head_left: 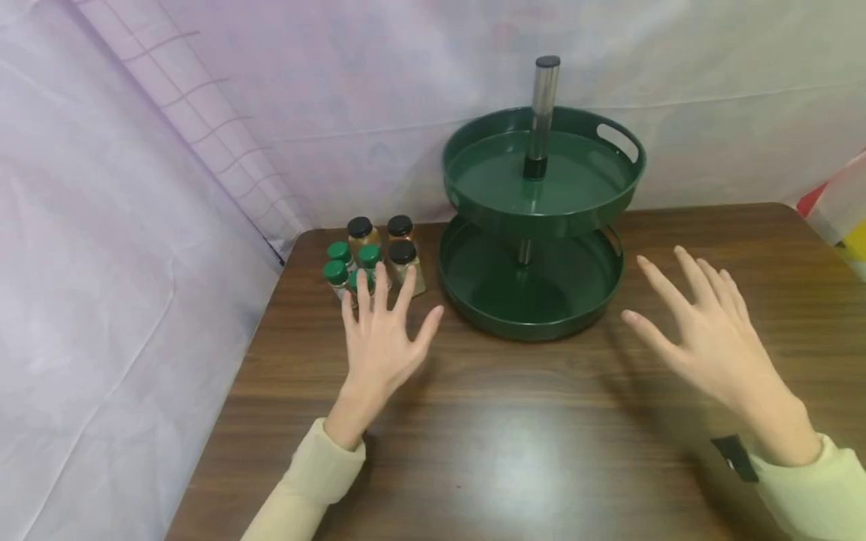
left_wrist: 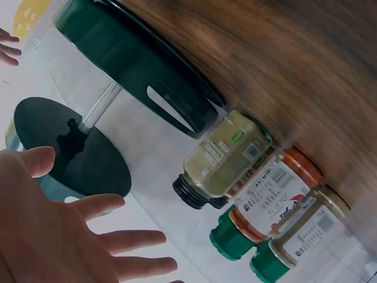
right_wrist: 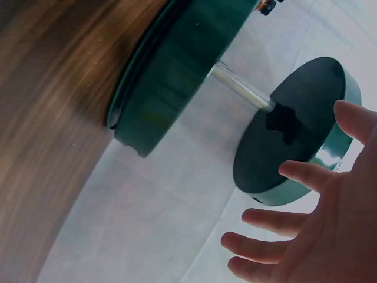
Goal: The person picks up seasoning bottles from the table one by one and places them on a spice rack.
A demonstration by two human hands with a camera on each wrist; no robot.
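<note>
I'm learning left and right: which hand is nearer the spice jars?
Left. The left hand is just in front of the spice jars; the right hand is beyond the green stand.

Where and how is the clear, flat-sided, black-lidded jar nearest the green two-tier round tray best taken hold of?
Probably by its round black lid, from above and the front, with the left hand. The jar stands upright with its lid uncovered; other lidded jars crowd its left and back, and the tray sits close on its right.
</note>
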